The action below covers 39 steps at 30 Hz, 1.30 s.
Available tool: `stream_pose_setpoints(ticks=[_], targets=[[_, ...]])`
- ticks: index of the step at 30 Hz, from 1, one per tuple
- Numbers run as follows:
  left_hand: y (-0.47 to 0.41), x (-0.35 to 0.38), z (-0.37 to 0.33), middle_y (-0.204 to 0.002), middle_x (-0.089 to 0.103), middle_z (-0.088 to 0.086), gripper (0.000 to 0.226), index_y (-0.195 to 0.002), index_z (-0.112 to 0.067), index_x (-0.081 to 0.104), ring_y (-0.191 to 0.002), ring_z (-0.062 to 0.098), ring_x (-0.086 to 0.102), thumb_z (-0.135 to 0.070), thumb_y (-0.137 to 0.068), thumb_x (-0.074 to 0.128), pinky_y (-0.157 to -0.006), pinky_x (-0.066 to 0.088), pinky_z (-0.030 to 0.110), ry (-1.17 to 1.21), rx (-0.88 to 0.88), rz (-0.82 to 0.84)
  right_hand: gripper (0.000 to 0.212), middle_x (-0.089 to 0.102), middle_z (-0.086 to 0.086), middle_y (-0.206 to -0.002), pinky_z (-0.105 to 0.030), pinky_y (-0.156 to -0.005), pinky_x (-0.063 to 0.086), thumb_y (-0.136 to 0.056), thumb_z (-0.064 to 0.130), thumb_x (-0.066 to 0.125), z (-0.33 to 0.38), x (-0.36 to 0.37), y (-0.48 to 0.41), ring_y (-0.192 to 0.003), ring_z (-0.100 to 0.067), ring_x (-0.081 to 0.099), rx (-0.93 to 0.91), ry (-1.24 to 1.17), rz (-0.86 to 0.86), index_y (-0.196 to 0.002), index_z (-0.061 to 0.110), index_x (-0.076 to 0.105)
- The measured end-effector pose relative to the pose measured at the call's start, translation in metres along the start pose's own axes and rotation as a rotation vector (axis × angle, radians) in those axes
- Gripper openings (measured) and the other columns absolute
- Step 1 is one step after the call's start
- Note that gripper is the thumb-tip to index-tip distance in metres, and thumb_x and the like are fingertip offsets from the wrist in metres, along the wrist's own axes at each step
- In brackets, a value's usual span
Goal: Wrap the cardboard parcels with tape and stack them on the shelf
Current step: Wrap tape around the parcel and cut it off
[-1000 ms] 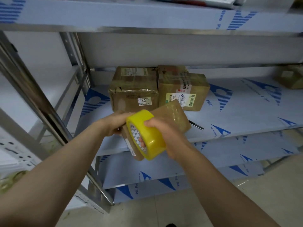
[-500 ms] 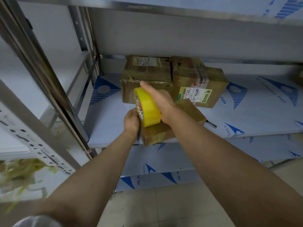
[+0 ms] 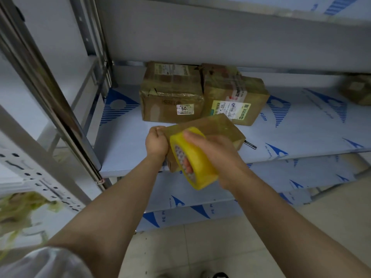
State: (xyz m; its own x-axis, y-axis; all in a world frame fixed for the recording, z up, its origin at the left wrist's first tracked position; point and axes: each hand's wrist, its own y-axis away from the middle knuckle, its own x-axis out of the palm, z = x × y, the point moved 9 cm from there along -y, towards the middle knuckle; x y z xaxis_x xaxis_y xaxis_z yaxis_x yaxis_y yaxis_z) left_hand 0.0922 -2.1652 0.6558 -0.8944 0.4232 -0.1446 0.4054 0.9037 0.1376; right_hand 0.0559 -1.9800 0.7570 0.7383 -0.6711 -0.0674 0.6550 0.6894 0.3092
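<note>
A small brown cardboard parcel [image 3: 216, 129], glossy with tape, lies at the front edge of the shelf board [image 3: 128, 149]. My left hand [image 3: 157, 142] grips its left end. My right hand [image 3: 215, 155] holds a yellow tape roll [image 3: 197, 169], fingers through the core, just in front of the parcel's near side. Two larger taped parcels stand behind it: one with a "50" sticker [image 3: 170, 97] and one with a green-and-white label [image 3: 232, 99], side by side and touching.
A dark pen-like tool [image 3: 250, 145] lies on the shelf right of the small parcel. Another parcel [image 3: 357, 91] sits at the far right. Steel uprights [image 3: 54, 97] stand to the left. Yellowish tape scraps [image 3: 18, 209] hang at lower left. Tiled floor lies below.
The small parcel has come down from mid-air onto the shelf's front edge. My right hand has drawn the tape roll back from over the parcel toward me and lower.
</note>
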Motion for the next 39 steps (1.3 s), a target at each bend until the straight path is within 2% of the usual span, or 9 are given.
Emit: stream_pose_setpoints(ticks=[6,16,18,21,23,26,31,33,39], targets=[[-0.001,0.000,0.000,-0.117,0.061,0.017,0.033,-0.115,-0.002,0.059,-0.109,0.030,0.055,-0.011,-0.101,0.031,-0.088,0.040,0.026,-0.015,0.024,-0.042,0.032,0.070,-0.015,-0.065,-0.031,-0.056,0.054,-0.086,0.035,0.067,-0.048,-0.014,0.030,-0.053,-0.022,0.066,0.015,-0.024,0.008,-0.075,0.005,0.070],[0.002,0.004,0.009,-0.106,0.064,0.015,0.027,-0.097,-0.015,0.065,-0.106,0.035,0.060,-0.010,-0.096,0.038,-0.094,0.050,0.045,0.265,-0.217,-0.010,0.043,0.064,-0.032,-0.069,-0.046,-0.062,0.054,-0.084,0.027,0.069,-0.101,-0.020,0.017,-0.057,-0.029,0.063,0.007,-0.031,-0.107,-0.078,-0.015,0.058],[-0.003,0.003,0.005,-0.118,0.062,0.017,0.030,-0.109,-0.011,0.064,-0.111,0.035,0.056,-0.011,-0.098,0.036,-0.098,0.047,0.044,0.141,-0.180,-0.005,0.038,0.062,-0.021,-0.057,-0.042,-0.058,0.053,-0.079,0.032,0.073,-0.111,-0.019,0.011,-0.053,-0.029,0.063,0.026,-0.077,-0.142,-0.060,0.001,0.060],[-0.012,0.001,-0.030,-0.124,0.058,0.017,0.035,-0.123,-0.008,0.057,-0.114,0.036,0.052,-0.009,-0.096,0.036,-0.095,0.043,0.039,-0.530,0.134,-0.053,0.046,0.060,-0.011,-0.048,-0.034,-0.053,0.052,-0.082,0.035,0.072,-0.120,-0.016,-0.001,-0.048,-0.028,0.063,0.050,-0.106,-0.175,-0.042,0.020,0.055],[-0.003,0.026,-0.059,-0.126,0.055,0.019,0.038,-0.125,-0.006,0.054,-0.118,0.036,0.047,-0.026,-0.099,0.034,-0.098,0.036,0.041,-0.915,0.393,-0.024,0.049,0.059,-0.010,-0.046,-0.032,-0.052,0.051,-0.084,0.035,0.070,-0.122,-0.014,-0.008,-0.047,-0.027,0.062,0.050,-0.107,-0.176,-0.039,0.021,0.054],[0.000,0.065,-0.053,-0.135,0.048,0.017,0.070,-0.133,-0.005,0.045,-0.128,0.033,0.040,-0.058,-0.097,0.016,-0.106,0.027,0.043,-1.263,0.420,0.160,0.052,0.056,-0.008,-0.043,-0.030,-0.050,0.048,-0.084,0.033,0.070,-0.125,-0.014,-0.014,-0.044,-0.027,0.060,0.047,-0.121,-0.172,-0.037,0.022,0.050],[-0.031,0.068,-0.050,-0.105,0.065,0.014,0.054,-0.095,-0.012,0.060,-0.089,0.029,0.058,-0.047,-0.101,0.020,-0.068,0.035,0.033,-1.227,0.389,0.167,0.044,0.054,-0.017,-0.046,-0.025,-0.043,0.044,-0.085,0.028,0.069,-0.129,-0.017,-0.017,-0.039,-0.023,0.057,0.026,-0.112,-0.129,-0.052,0.008,0.050],[-0.047,0.065,-0.046,-0.102,0.065,0.012,0.050,-0.092,-0.014,0.059,-0.083,0.027,0.053,-0.049,-0.100,0.025,-0.068,0.035,0.033,-1.146,0.299,0.171,0.041,0.055,-0.017,-0.047,-0.025,-0.044,0.045,-0.086,0.029,0.069,-0.130,-0.017,-0.018,-0.039,-0.021,0.057,0.025,-0.108,-0.115,-0.058,0.003,0.052],[-0.058,0.056,-0.035,-0.121,0.059,0.017,0.061,-0.117,-0.007,0.058,-0.112,0.033,0.052,-0.052,-0.100,0.020,-0.086,0.035,0.038,-0.984,0.019,0.211,0.052,0.052,-0.007,-0.038,-0.022,-0.043,0.043,-0.085,0.032,0.068,-0.132,-0.019,-0.023,-0.037,-0.023,0.055,0.049,-0.119,-0.125,-0.039,0.019,0.047]])
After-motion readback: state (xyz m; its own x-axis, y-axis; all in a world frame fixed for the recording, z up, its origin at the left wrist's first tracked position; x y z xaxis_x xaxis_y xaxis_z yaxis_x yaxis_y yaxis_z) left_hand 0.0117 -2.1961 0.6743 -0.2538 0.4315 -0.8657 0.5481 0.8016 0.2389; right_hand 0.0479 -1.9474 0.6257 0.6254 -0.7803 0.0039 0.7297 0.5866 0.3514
